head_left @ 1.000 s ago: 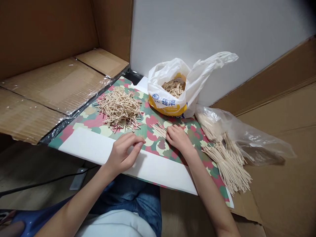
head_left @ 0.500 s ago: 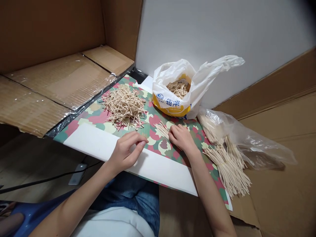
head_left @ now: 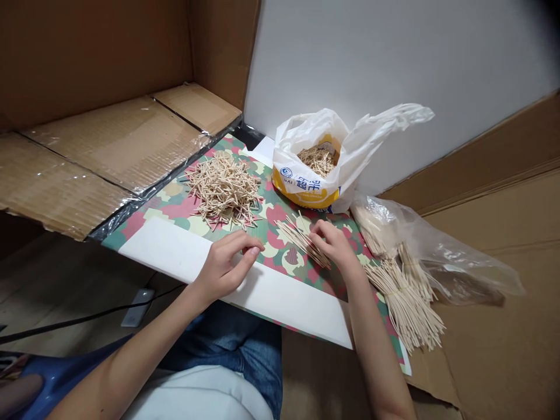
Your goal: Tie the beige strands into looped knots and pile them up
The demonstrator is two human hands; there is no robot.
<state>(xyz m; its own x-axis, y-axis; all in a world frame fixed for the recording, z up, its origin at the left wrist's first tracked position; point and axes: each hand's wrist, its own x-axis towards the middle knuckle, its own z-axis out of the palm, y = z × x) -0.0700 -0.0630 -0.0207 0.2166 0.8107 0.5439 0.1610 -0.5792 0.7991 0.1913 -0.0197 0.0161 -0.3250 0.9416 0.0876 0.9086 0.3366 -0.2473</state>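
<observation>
A loose row of thin pale sticks [head_left: 301,240] lies on the camouflage-patterned board [head_left: 280,204]. Over its right side is my right hand [head_left: 335,245], thumb and index finger pinched at the sticks; how many are between them is hard to see. My left hand [head_left: 231,262] hovers at the board's white front strip [head_left: 289,297], fingers curled and thumb tip close to the index finger. Whatever may be in that pinch is too small to make out. A heap of short cut stick pieces [head_left: 225,189] sits beyond my left hand.
A white and yellow plastic bag [head_left: 306,181] holding short pieces stands at the back. To the right lie bundled long sticks [head_left: 411,303] and a clear plastic bag [head_left: 455,251]. Cardboard [head_left: 109,140] borders the left; a cable [head_left: 87,318] runs below.
My right hand has lifted slightly and shifted right, uncovering more of the loose sticks, which are now more spread. My left hand has barely moved.
</observation>
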